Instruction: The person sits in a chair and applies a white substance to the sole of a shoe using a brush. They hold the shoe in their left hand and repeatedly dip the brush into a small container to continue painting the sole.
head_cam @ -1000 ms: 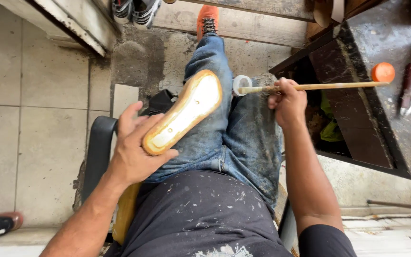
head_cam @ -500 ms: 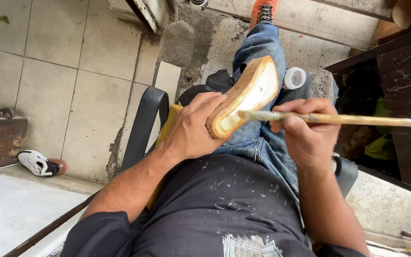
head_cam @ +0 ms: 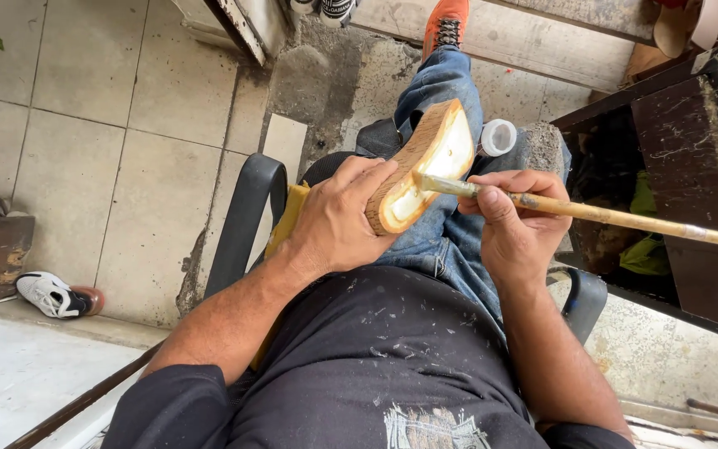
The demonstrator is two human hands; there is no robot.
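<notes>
Two hands grip: left [head_cam: 338,224] a shoe sole [head_cam: 421,166], right [head_cam: 513,220] a brush [head_cam: 608,216] touching its hollow

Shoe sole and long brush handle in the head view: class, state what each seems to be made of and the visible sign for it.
Tan shoe sole: probably rubber or foam with a matte, wood-coloured rim; its pale inner face looks glossy, perhaps wet glue. Long brush handle: seemingly bare wood or bamboo, yellowish, stained and unvarnished.
</notes>
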